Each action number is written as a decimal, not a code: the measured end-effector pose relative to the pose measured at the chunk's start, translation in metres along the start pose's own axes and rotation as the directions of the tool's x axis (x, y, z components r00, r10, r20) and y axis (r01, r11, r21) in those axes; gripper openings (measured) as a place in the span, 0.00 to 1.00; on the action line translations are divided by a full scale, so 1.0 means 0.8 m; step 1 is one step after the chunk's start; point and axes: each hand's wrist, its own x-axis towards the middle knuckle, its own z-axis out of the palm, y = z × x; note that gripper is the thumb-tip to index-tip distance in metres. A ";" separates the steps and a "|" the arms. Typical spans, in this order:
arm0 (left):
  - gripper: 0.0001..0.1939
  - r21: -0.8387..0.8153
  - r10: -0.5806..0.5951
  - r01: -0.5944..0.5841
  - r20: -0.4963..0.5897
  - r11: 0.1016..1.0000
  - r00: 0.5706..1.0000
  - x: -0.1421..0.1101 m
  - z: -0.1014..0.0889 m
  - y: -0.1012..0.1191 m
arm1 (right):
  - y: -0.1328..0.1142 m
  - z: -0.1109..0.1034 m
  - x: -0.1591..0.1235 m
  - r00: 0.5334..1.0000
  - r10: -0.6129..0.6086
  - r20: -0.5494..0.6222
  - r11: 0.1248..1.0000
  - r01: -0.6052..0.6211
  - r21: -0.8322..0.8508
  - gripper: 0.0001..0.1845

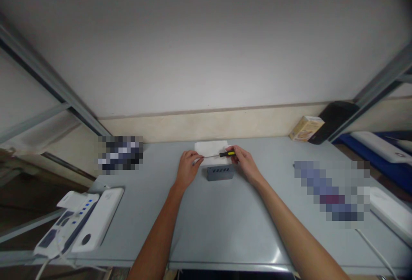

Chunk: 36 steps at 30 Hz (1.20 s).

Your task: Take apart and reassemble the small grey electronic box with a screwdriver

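A screwdriver (227, 154) with a black and yellow handle lies level between my hands, its thin shaft pointing left. My right hand (242, 160) is closed around the handle end. At the tip end, the fingers of my left hand (188, 167) are pinched together; a small dark piece shows there, too small to name. Just below the screwdriver, a dark grey box (220, 173) with a row of slots sits on the table. Behind it lies a white sheet or pad (210, 147), partly covered by my hands and the screwdriver.
On the left, a white power strip (66, 228) with cables lies beside a white flat device (101, 220). A yellow box (307, 128) and a black case (334, 121) stand at the back right. Blurred-out items lie on both sides of the grey table (222, 228). Metal posts frame it.
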 end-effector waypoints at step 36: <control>0.12 -0.644 -0.081 0.409 0.475 0.647 0.876 0.001 -0.021 0.051 | -0.073 -0.001 -0.034 0.914 -0.387 -0.122 0.880 0.327 -0.345 0.22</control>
